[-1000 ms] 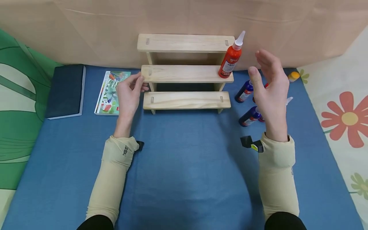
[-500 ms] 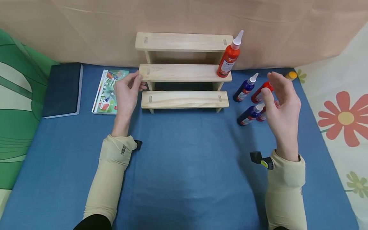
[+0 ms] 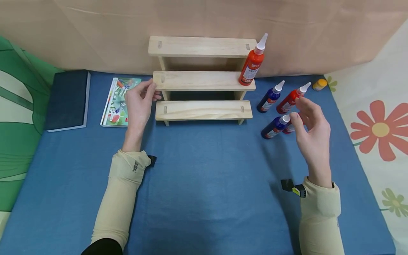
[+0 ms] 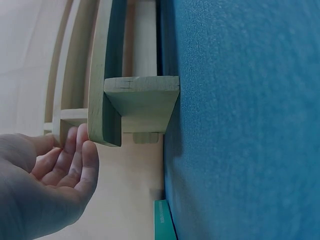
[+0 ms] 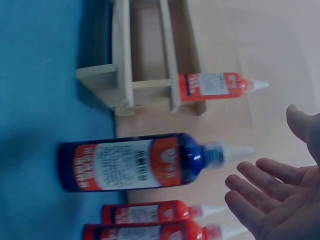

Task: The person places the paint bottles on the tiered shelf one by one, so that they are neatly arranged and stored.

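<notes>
A three-tier wooden step shelf stands at the back of the blue-covered table. My left hand holds the left end of its middle tier, thumb and fingers around the board's edge in the left wrist view. On the right end of that tier stands an orange-red bottle with a white nozzle. My right hand holds nothing; its fingers are loosely bent, beside the front blue bottle. Behind are another blue bottle and a red bottle. A second red bottle is partly hidden.
At the left lie a dark blue book and a colourful booklet. A yellow-capped item lies at the back right corner. A beige cloth hangs behind the shelf.
My right hand has drawn away from the shelf, to the right and towards me, uncovering the bottles, and its fingers have come closer together. My left hand stays at the shelf.
</notes>
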`<state>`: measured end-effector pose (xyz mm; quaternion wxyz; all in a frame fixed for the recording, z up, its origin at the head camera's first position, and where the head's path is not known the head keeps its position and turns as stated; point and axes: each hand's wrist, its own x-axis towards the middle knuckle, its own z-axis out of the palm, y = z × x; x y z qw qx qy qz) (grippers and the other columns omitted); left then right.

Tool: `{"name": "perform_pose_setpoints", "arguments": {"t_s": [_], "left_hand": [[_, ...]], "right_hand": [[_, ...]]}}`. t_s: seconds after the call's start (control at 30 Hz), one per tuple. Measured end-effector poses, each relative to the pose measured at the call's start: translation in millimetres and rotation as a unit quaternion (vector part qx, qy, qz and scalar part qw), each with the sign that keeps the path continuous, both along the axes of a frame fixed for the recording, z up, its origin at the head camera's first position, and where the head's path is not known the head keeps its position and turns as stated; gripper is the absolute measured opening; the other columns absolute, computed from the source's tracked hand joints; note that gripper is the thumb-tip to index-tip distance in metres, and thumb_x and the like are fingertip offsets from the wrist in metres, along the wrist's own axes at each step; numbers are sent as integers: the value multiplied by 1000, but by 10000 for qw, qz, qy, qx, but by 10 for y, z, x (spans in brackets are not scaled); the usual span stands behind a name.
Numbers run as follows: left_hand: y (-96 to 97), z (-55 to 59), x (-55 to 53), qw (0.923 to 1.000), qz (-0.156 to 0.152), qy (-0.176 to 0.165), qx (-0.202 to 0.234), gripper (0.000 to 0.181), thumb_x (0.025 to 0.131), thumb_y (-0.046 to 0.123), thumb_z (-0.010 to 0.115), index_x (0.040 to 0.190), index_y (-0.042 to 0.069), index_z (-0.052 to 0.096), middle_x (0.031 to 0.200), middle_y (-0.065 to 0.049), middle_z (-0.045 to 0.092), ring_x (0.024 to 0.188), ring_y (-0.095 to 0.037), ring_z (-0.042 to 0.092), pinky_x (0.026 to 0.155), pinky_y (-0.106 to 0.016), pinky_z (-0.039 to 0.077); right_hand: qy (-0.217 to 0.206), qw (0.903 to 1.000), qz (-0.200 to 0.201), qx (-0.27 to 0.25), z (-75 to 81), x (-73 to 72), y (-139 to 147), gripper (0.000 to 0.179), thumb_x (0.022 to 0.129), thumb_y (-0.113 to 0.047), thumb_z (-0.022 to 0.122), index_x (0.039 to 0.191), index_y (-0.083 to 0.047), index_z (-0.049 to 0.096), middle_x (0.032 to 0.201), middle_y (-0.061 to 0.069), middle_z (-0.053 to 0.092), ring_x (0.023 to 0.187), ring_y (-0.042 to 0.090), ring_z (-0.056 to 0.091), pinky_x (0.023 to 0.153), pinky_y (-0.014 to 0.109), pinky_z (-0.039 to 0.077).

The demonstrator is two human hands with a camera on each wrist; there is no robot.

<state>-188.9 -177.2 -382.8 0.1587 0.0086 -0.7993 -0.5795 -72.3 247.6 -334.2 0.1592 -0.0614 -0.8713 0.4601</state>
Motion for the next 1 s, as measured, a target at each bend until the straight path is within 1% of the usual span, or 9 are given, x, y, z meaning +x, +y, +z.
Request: {"name": "perform_pose_setpoints", "arguments": {"t_s": [0.1, 0.23, 0.3, 0.47, 0.6, 0.73, 0.87, 1.0], "left_hand": [[-5, 8, -3, 10000, 5, -1, -7, 35, 110, 19, 65, 137, -3, 70, 105, -25, 74, 74, -4, 69, 79, -17, 59], [-16, 20, -2, 10000, 7, 2, -20, 36, 110, 18, 65, 138, -3, 69, 105, -25, 75, 74, -4, 68, 79, -17, 59], [-22, 19, -2, 10000, 9, 1, -24, 35, 110, 18, 65, 138, -3, 69, 106, -25, 75, 73, -4, 68, 79, -18, 59], [-37, -5, -10, 10000, 24, 4, -41, 34, 110, 16, 64, 138, -3, 69, 106, -25, 75, 73, -4, 68, 77, -17, 58], [-42, -19, -13, 10000, 25, 1, -72, 34, 110, 16, 64, 138, -3, 69, 106, -25, 75, 74, -5, 67, 77, -17, 58], [-36, -19, -12, 10000, -3, -12, -56, 35, 110, 15, 63, 138, -4, 68, 106, -25, 74, 74, -4, 67, 76, -17, 58], [-21, -8, -8, 10000, -24, 9, -30, 34, 110, 15, 64, 138, -4, 68, 106, -25, 74, 73, -4, 67, 76, -17, 58], [-7, -12, -15, 10000, -22, -2, -8, 34, 110, 16, 64, 138, -3, 69, 106, -25, 74, 74, -5, 67, 76, -17, 58]], "right_hand": [[-109, 9999, 89, -66, -96, 15, 24, 51, 109, -23, 66, 157, -11, 53, 155, 7, 57, 143, 22, 53, 120, 35, 43], [-224, 9994, 237, -118, -225, 19, 39, 53, 109, -19, 66, 159, -10, 51, 155, 8, 57, 140, 28, 55, 119, 37, 44], [-256, 9991, 290, -165, -289, 19, 46, 55, 108, -17, 67, 159, -9, 50, 154, 10, 57, 139, 31, 55, 120, 40, 44], [-472, 9983, 300, -169, -421, 3, 62, 58, 107, -17, 69, 161, -8, 48, 156, 12, 55, 142, 36, 52, 122, 47, 42], [-655, 9970, 357, -183, -490, -12, 74, 60, 107, -19, 69, 161, -6, 46, 157, 14, 53, 144, 37, 51, 120, 50, 42], [-767, 9957, 445, -253, -541, -17, 90, 60, 107, -21, 70, 160, -3, 45, 158, 15, 53, 143, 38, 52, 119, 50, 44], [-788, 9948, 554, -324, -583, -30, 108, 61, 107, -20, 69, 160, -2, 44, 158, 16, 52, 143, 39, 52, 119, 51, 44], [-734, 9950, 555, -399, -606, -46, 121, 60, 107, -19, 69, 159, -2, 45, 158, 15, 53, 145, 39, 51, 118, 52, 44]]}}
